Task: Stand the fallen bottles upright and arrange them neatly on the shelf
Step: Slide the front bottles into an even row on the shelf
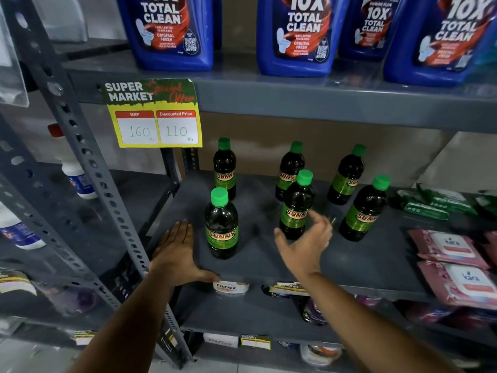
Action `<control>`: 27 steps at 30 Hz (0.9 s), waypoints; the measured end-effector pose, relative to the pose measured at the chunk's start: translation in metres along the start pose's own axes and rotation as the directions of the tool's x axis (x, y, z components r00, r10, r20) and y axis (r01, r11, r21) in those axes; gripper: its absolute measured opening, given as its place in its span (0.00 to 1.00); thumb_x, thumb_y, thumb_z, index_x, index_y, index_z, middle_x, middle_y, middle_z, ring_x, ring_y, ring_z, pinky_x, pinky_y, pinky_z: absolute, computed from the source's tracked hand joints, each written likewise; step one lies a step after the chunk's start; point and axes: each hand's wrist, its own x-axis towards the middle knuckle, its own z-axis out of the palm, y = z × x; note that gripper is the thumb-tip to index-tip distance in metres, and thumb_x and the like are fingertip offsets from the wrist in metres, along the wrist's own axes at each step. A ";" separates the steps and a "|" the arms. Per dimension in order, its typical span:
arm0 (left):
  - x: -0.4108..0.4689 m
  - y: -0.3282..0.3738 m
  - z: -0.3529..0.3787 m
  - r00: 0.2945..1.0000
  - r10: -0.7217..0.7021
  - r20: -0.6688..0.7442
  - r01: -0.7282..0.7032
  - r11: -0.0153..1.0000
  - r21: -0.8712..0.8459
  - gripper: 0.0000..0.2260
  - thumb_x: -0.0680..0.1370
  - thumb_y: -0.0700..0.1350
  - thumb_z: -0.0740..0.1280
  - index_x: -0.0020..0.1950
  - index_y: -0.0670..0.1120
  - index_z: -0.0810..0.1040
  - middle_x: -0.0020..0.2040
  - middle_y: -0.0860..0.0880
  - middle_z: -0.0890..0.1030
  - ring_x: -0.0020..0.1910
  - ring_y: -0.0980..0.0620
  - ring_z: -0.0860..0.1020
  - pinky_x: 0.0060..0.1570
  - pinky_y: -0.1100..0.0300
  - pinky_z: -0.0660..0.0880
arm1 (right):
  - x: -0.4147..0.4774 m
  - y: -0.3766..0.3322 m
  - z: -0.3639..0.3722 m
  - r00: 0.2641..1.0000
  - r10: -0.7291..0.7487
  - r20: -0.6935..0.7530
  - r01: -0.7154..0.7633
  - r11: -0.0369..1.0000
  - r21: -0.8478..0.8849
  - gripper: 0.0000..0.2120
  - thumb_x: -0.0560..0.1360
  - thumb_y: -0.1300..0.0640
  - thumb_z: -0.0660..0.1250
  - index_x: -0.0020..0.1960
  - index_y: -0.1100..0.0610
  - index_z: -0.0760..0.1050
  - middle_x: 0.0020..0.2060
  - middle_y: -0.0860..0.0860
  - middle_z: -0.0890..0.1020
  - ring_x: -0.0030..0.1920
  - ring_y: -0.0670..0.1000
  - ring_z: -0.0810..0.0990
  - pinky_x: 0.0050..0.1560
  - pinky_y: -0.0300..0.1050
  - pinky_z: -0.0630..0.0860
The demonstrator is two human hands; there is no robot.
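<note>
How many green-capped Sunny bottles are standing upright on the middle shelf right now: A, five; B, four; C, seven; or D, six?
D: six bottles stand upright on the shelf, three at the back and three in front; none lies on its side.

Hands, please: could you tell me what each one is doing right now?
Left hand: open, flat on the shelf.
Right hand: open, empty, beside a bottle.

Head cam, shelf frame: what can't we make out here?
- Right hand: motion-blurred, so contact with the front-middle bottle is unclear.
- Blue cleaner jugs: tops cut off by the upper edge.
- Small print on the bottle labels: too small.
- Lower shelf goods: dark, partly hidden by the shelf board and forearms.
</note>
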 end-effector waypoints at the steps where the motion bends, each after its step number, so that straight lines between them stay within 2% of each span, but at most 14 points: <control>1: 0.000 0.000 0.000 1.000 -0.004 0.004 0.004 1.000 0.000 0.75 0.46 0.88 0.56 0.79 0.43 0.36 0.81 0.44 0.39 0.80 0.47 0.40 0.78 0.49 0.41 | 0.010 0.002 -0.002 0.999 0.038 0.020 -0.038 0.999 -0.009 0.43 0.60 0.51 0.80 0.67 0.66 0.65 0.62 0.63 0.69 0.65 0.63 0.66 0.65 0.55 0.61; 2: 0.000 0.000 0.000 1.000 -0.006 0.012 0.006 1.000 0.002 0.76 0.46 0.88 0.56 0.79 0.43 0.35 0.81 0.44 0.38 0.79 0.47 0.39 0.78 0.49 0.40 | 0.020 0.005 -0.005 0.996 0.062 0.071 -0.063 0.998 0.007 0.45 0.60 0.52 0.81 0.69 0.65 0.63 0.64 0.61 0.69 0.67 0.60 0.66 0.67 0.54 0.62; 3: -0.001 0.000 0.000 1.000 -0.010 0.023 0.010 1.000 0.002 0.76 0.46 0.88 0.56 0.79 0.43 0.35 0.81 0.45 0.37 0.79 0.47 0.38 0.78 0.49 0.40 | 0.029 0.009 -0.006 0.985 0.081 0.153 -0.090 0.995 0.048 0.46 0.60 0.53 0.81 0.71 0.62 0.61 0.64 0.56 0.71 0.67 0.52 0.68 0.67 0.48 0.66; 4: -0.001 0.000 -0.001 0.999 -0.011 0.034 0.011 1.000 0.001 0.76 0.46 0.88 0.56 0.79 0.43 0.34 0.81 0.45 0.36 0.79 0.48 0.38 0.78 0.49 0.40 | 0.036 0.011 -0.007 0.964 0.104 0.245 -0.131 0.987 0.097 0.45 0.61 0.54 0.81 0.71 0.58 0.61 0.61 0.48 0.74 0.63 0.41 0.72 0.62 0.39 0.70; 5: -0.001 0.000 -0.002 0.999 -0.012 0.043 0.013 1.000 -0.001 0.76 0.46 0.88 0.56 0.78 0.43 0.34 0.80 0.45 0.35 0.79 0.48 0.37 0.78 0.49 0.39 | 0.042 0.014 -0.007 0.934 0.130 0.333 -0.176 0.978 0.110 0.43 0.62 0.55 0.81 0.70 0.54 0.61 0.57 0.41 0.75 0.57 0.33 0.74 0.53 0.31 0.72; 6: -0.001 0.001 -0.003 0.999 -0.013 0.052 0.013 1.000 -0.001 0.76 0.46 0.88 0.56 0.78 0.43 0.33 0.80 0.45 0.35 0.79 0.48 0.36 0.78 0.49 0.39 | 0.047 0.017 -0.005 0.904 0.165 0.394 -0.219 0.971 0.096 0.41 0.63 0.56 0.80 0.69 0.52 0.62 0.52 0.39 0.75 0.53 0.33 0.76 0.46 0.29 0.71; 7: -0.001 0.001 -0.004 0.998 -0.010 0.059 0.010 1.000 0.001 0.75 0.46 0.88 0.56 0.78 0.43 0.33 0.80 0.45 0.34 0.79 0.47 0.36 0.78 0.49 0.39 | 0.051 0.020 -0.003 0.884 0.204 0.421 -0.254 0.965 0.064 0.38 0.63 0.56 0.80 0.66 0.51 0.63 0.50 0.40 0.76 0.52 0.37 0.78 0.45 0.32 0.70; 8: -0.001 0.002 -0.005 0.998 -0.007 0.066 0.007 1.000 0.002 0.75 0.47 0.88 0.56 0.78 0.43 0.33 0.80 0.45 0.34 0.79 0.47 0.36 0.78 0.49 0.39 | 0.053 0.023 -0.001 0.875 0.235 0.422 -0.279 0.959 0.044 0.35 0.63 0.55 0.80 0.63 0.51 0.64 0.50 0.43 0.76 0.53 0.44 0.78 0.46 0.37 0.70; 10: -0.002 0.002 -0.006 0.997 -0.003 0.075 0.002 1.000 0.004 0.74 0.48 0.87 0.57 0.78 0.43 0.32 0.80 0.44 0.33 0.79 0.47 0.35 0.78 0.49 0.38 | 0.056 0.025 0.001 0.882 0.248 0.401 -0.284 0.958 0.031 0.34 0.61 0.52 0.82 0.57 0.50 0.64 0.50 0.45 0.76 0.52 0.48 0.76 0.47 0.42 0.71; 15: -0.002 0.002 -0.007 0.997 0.003 0.081 -0.005 1.000 0.020 0.74 0.49 0.86 0.58 0.78 0.42 0.33 0.80 0.44 0.33 0.79 0.47 0.35 0.78 0.49 0.38 | 0.054 0.026 0.001 0.887 0.251 0.387 -0.277 0.961 0.010 0.34 0.58 0.50 0.83 0.56 0.50 0.65 0.51 0.47 0.78 0.50 0.48 0.77 0.48 0.42 0.73; 19: -0.002 0.002 -0.005 0.999 -0.006 0.051 0.005 1.000 0.020 0.75 0.47 0.88 0.56 0.79 0.42 0.34 0.80 0.44 0.36 0.79 0.47 0.38 0.78 0.50 0.39 | 0.043 0.027 -0.008 0.887 0.259 0.382 -0.282 0.959 0.005 0.32 0.57 0.49 0.82 0.53 0.46 0.66 0.47 0.43 0.77 0.47 0.45 0.77 0.38 0.32 0.69; 21: -0.002 0.002 -0.004 1.000 -0.003 0.022 0.003 1.000 0.017 0.76 0.46 0.88 0.56 0.79 0.42 0.36 0.81 0.44 0.39 0.80 0.47 0.40 0.78 0.49 0.42 | 0.033 0.027 -0.014 0.891 0.248 0.379 -0.269 0.963 0.001 0.32 0.57 0.48 0.82 0.52 0.45 0.66 0.47 0.43 0.77 0.46 0.44 0.76 0.38 0.31 0.68; 27: -0.003 0.001 -0.002 1.000 0.006 -0.010 -0.006 1.000 -0.006 0.76 0.45 0.87 0.57 0.80 0.43 0.39 0.81 0.44 0.43 0.80 0.46 0.44 0.78 0.49 0.44 | -0.002 0.028 -0.029 0.893 0.223 0.390 -0.259 0.965 0.041 0.31 0.55 0.46 0.79 0.51 0.41 0.67 0.45 0.38 0.78 0.45 0.33 0.76 0.36 0.25 0.68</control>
